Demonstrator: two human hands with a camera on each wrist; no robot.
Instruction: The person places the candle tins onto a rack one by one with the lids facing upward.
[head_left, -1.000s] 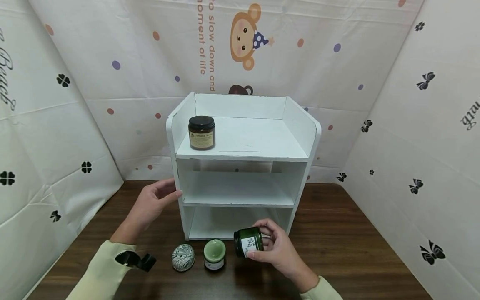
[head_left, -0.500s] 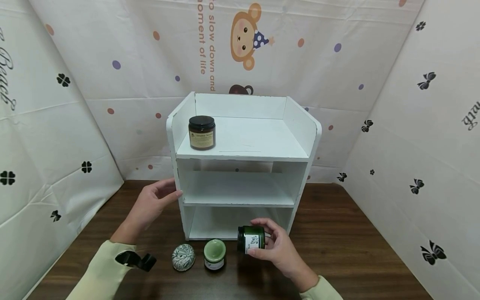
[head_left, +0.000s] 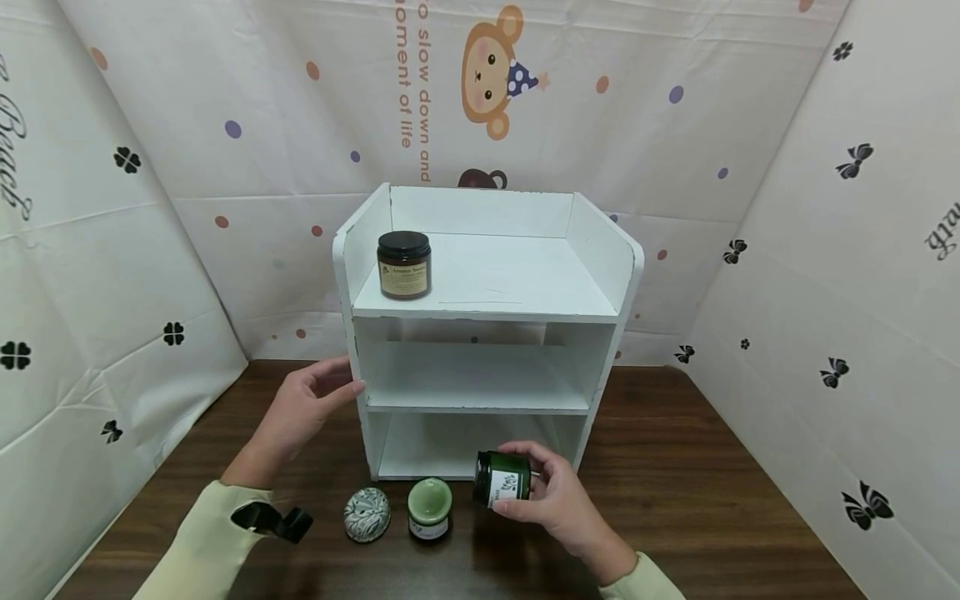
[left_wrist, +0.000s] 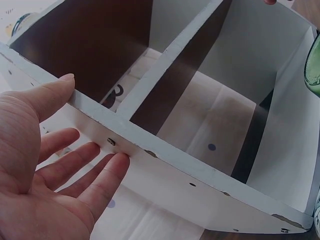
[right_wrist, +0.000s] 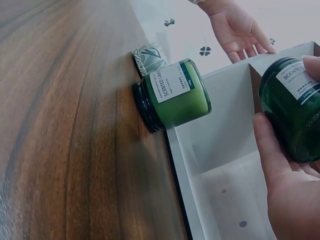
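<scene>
My right hand [head_left: 551, 498] grips a dark green scented candle jar [head_left: 501, 479], tipped sideways in front of the white shelf unit's [head_left: 480, 411] lowest level. In the right wrist view, fingers and thumb wrap this candle jar [right_wrist: 290, 115], whose white label reads "SCENTED". My left hand [head_left: 303, 404] rests against the unit's left side; its thumb lies at the front edge and its fingers [left_wrist: 112, 172] extend loosely along the outer panel. On the table, a second green candle jar [head_left: 429, 508] stands upside down. Beside it sits a small leaf-patterned round tin [head_left: 367, 515].
A dark jar with a cream label [head_left: 404, 279] and black lid stands at the left of the top shelf. The dark wooden table [head_left: 697, 483] extends around the unit. Printed white cloth [head_left: 262, 100] hangs behind and along both sides.
The green candle jar in my right hand has shifted slightly right and turned, from tilted to nearly level on its side. My left hand stays at the shelf's side.
</scene>
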